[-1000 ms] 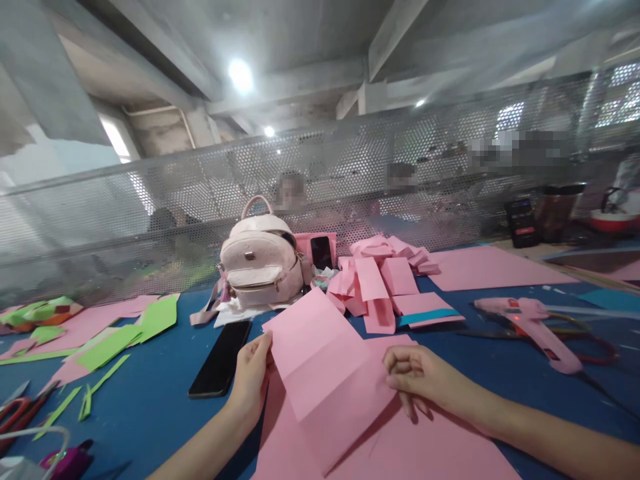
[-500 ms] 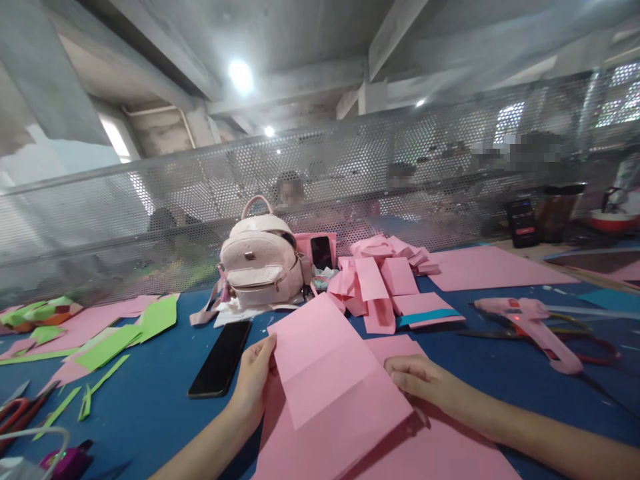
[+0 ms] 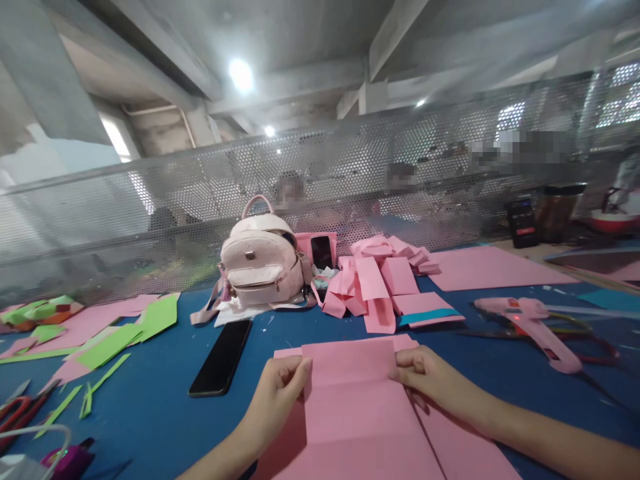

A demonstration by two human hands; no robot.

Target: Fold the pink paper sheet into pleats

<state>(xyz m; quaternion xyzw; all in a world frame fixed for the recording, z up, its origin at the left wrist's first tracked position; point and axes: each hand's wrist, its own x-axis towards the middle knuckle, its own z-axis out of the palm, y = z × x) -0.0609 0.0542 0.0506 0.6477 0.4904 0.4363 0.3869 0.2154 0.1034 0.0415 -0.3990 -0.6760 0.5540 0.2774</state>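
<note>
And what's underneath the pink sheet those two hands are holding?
Under the held sheet there's more pink paper, showing on both sides. Anything beneath the sheet's middle is covered, so I can't tell.

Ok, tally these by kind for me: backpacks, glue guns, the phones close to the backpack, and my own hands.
Pale pink rounded backpack: 1
Pink plastic glue gun: 1
Black rectangular phones: 2
Bare hands, left hand and right hand, on creased pink paper: 2
Total: 6
</note>
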